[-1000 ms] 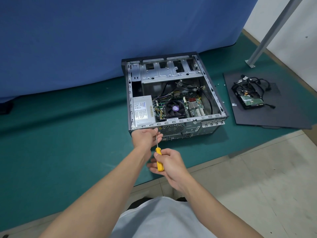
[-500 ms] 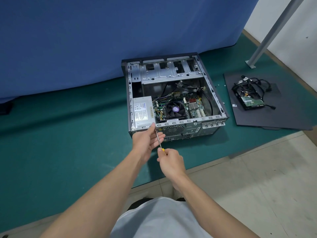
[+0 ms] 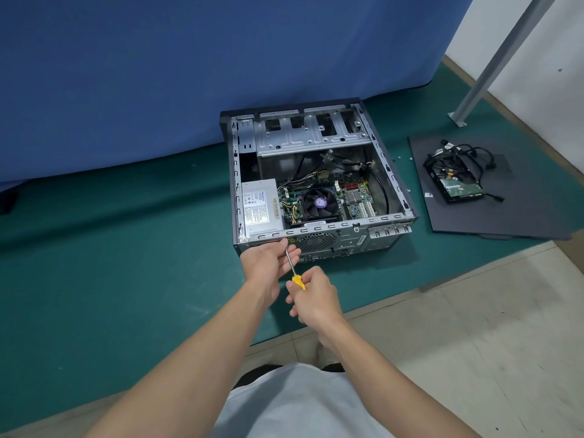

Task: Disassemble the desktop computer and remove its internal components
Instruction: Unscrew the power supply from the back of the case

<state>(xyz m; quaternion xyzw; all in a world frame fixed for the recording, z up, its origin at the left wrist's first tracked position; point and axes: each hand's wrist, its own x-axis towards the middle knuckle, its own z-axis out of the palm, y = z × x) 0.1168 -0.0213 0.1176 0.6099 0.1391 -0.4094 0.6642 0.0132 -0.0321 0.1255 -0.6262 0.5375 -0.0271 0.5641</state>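
Observation:
An open desktop case (image 3: pixel 392 184) lies on its side on a green mat, showing a grey power supply (image 3: pixel 260 207), a black CPU fan (image 3: pixel 317 202) and the motherboard (image 3: pixel 355 197). My right hand (image 3: pixel 314 300) grips the yellow handle of a screwdriver (image 3: pixel 292 263), whose shaft points up at the case's near rear edge by the power supply. My left hand (image 3: pixel 268 262) is against that edge, its fingers steadying the shaft near the tip. The tip itself is hidden by my fingers.
A black side panel (image 3: pixel 518 213) lies on the mat to the right, carrying a removed hard drive (image 3: pixel 458 186) with tangled black cables. A slanted metal pole (image 3: pixel 483 77) stands at the far right. A blue curtain hangs behind the case. Pale floor tiles border the mat.
My right hand has moved up toward the case with the screwdriver. My left hand has opened slightly and now guides the shaft at the case's rear edge.

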